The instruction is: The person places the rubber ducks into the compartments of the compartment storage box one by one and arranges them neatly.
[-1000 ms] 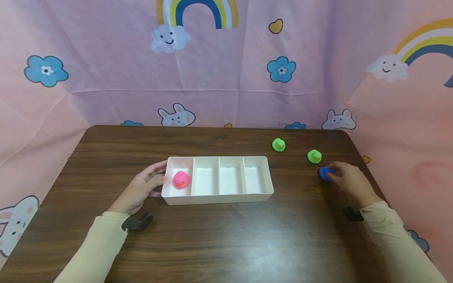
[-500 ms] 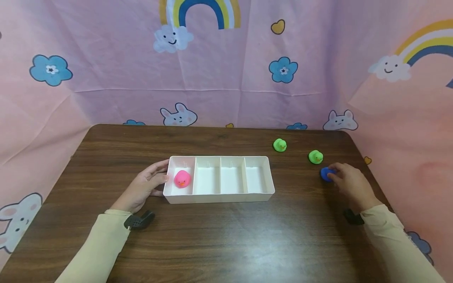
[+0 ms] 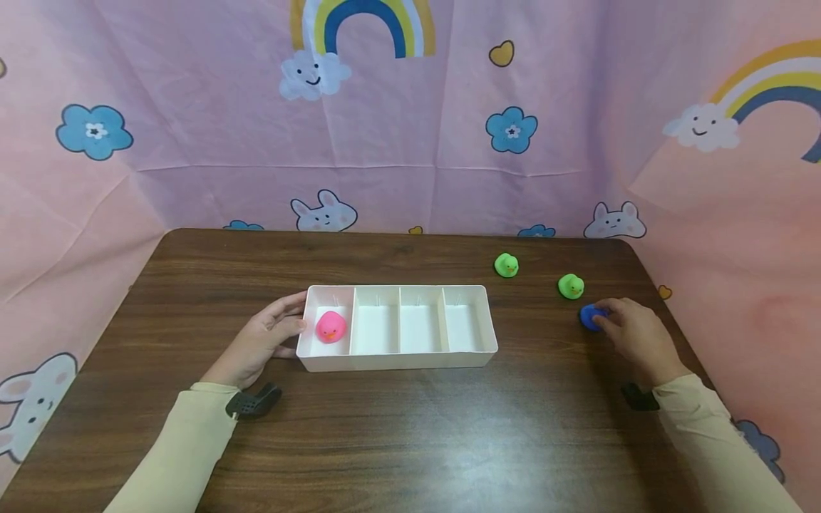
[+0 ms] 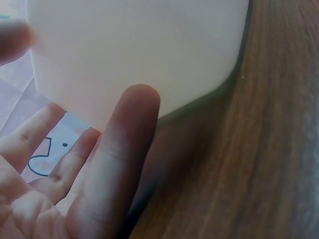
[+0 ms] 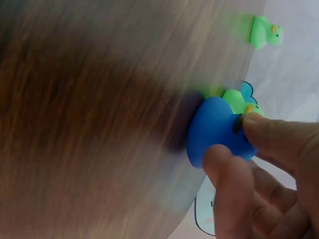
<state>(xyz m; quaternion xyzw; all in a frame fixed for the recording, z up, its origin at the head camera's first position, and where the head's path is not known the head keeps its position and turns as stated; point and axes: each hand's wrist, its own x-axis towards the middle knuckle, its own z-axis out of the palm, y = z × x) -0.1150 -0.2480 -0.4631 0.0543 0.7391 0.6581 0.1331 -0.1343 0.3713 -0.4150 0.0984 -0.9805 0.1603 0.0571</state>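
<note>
At the left end of a white divided box, my left hand rests its thumb and fingertips against the outer wall. In the left wrist view the thumb lies flat on that wall, with the other fingers at its edges. A pink rubber duck sits in the leftmost compartment. Over on the right, my right hand pinches a blue rubber duck between thumb and finger, close over the table. The right wrist view shows the blue duck's rounded body, partly covered by the fingertips.
Two green rubber ducks stand beyond the box: one near the table's back edge, the other just behind the blue duck. The brown wooden table meets a printed curtain at the back and sides.
</note>
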